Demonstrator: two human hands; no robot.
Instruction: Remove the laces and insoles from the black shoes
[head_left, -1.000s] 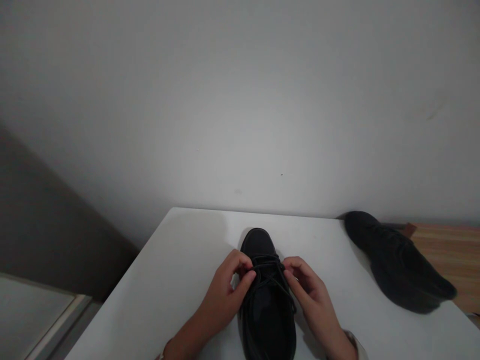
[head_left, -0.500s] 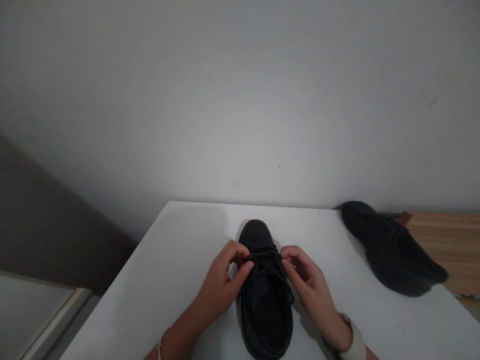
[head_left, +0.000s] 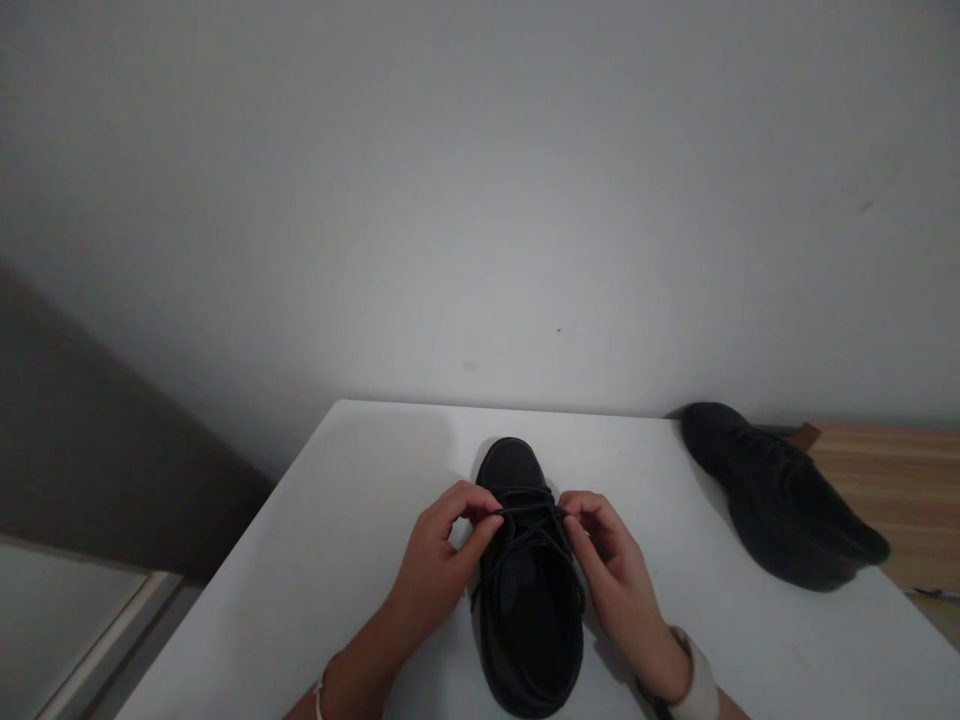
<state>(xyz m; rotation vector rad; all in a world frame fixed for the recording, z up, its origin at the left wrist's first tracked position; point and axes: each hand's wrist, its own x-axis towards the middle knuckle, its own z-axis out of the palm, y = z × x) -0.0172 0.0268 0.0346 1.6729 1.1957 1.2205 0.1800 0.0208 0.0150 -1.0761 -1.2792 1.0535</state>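
Note:
A black lace-up shoe (head_left: 512,462) lies sole down on the white table, its toe toward the wall and its opening toward me. Dark shoelaces (head_left: 529,535) cross over its tongue, with loose ends hanging down both sides. On the shoe's left side, my left hand (head_left: 442,550) pinches a lace between thumb and forefinger. Across from it, my right hand (head_left: 611,555) pinches lace at the right edge of the lacing. Between the two pinches a lace runs nearly straight across the shoe.
A second black shoe (head_left: 780,500) rests at the table's right back. Beyond that side is a wood-grain surface (head_left: 885,490). The white table (head_left: 360,470) meets a plain pale wall (head_left: 480,250) at its far edge. A pale panel (head_left: 67,620) stands at lower left.
My left fingers have closed into a flatter pinch, and the lace loop near my left thumb has drawn straight. The right hand has barely moved.

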